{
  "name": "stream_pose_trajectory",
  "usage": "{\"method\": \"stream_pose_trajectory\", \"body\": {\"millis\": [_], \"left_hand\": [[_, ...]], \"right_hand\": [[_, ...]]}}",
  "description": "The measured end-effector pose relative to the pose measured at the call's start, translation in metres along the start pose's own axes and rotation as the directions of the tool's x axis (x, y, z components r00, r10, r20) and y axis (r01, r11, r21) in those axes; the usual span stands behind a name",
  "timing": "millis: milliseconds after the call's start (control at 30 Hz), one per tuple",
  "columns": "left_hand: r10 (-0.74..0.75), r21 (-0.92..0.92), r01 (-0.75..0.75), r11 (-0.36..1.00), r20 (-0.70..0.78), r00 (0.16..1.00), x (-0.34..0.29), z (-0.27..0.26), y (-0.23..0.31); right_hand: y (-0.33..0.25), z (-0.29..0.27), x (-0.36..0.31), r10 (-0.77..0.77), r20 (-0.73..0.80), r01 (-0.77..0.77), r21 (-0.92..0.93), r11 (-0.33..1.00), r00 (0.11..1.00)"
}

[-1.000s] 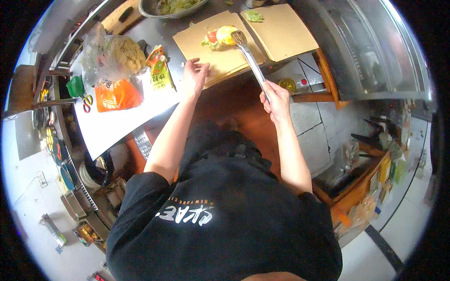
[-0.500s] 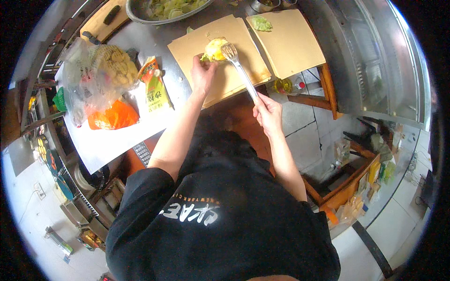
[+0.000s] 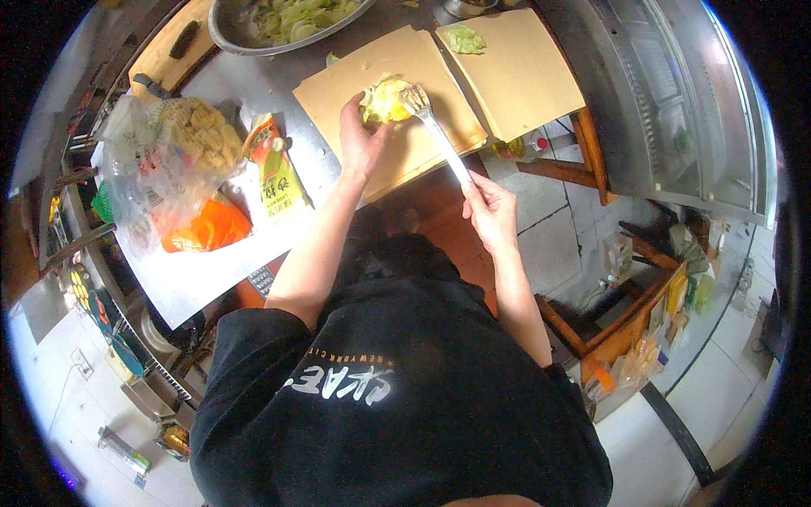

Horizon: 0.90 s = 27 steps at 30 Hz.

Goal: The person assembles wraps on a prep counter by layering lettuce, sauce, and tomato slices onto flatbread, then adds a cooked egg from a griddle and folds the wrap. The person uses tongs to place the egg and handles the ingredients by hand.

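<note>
On a stack of brown paper sheets (image 3: 422, 59) lies a pale green lettuce leaf (image 3: 370, 91) with yellow and white food (image 3: 392, 103) on it that looks like egg. My left hand (image 3: 361, 145) cups the near left side of the leaf, fingers and thumb at its edge. In my right hand (image 3: 492, 211) are long metal tongs (image 3: 443, 145), held by the near end. Their slotted, fork-like tip rests against the right side of the yellow food. Whether the tips pinch any of it I cannot tell.
A second paper stack (image 3: 515, 80) with a lettuce piece (image 3: 465, 40) lies to the right. A metal basin (image 3: 253, 51) of cut greens stands behind. To the left are a clear bag (image 3: 127, 152), an orange bag (image 3: 207, 230) and a yellow-green sauce pouch (image 3: 277, 173). A wooden board (image 3: 160, 59) stands far left.
My left fingers have spread wider and shifted up along the leaf. The tongs' tip stays by the yellow food, and my right hand has moved slightly nearer and right.
</note>
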<state>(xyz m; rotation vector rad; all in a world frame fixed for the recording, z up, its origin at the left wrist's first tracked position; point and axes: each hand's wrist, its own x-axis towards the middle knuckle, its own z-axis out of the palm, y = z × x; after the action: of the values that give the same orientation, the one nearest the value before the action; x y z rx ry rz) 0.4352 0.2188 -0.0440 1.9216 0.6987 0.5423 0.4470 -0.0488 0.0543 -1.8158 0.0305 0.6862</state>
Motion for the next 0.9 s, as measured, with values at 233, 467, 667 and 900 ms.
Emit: {"method": "stream_pose_trajectory", "body": {"millis": [233,467,667,900], "left_hand": [[0.021,0.082,-0.024,0.996,0.033,0.999,0.004,0.000,-0.008],[-0.010,0.037,0.008,0.999,0.055,0.998,0.005,-0.005,-0.002],[-0.049,0.031,0.048,0.998,0.032,0.998,0.004,-0.005,-0.001],[-0.125,-0.005,0.126,0.992,0.081,0.989,0.004,-0.007,-0.007]], "right_hand": [[0.001,0.007,0.004,-0.035,-0.010,0.035,-0.035,0.999,0.999],[-0.002,-0.007,-0.008,-0.053,-0.035,0.053,-0.002,0.999,0.998],[-0.006,-0.004,-0.005,0.000,-0.024,0.001,0.023,1.000,1.000],[-0.006,0.002,-0.001,-0.027,-0.018,0.026,-0.012,1.000,0.999]]}}
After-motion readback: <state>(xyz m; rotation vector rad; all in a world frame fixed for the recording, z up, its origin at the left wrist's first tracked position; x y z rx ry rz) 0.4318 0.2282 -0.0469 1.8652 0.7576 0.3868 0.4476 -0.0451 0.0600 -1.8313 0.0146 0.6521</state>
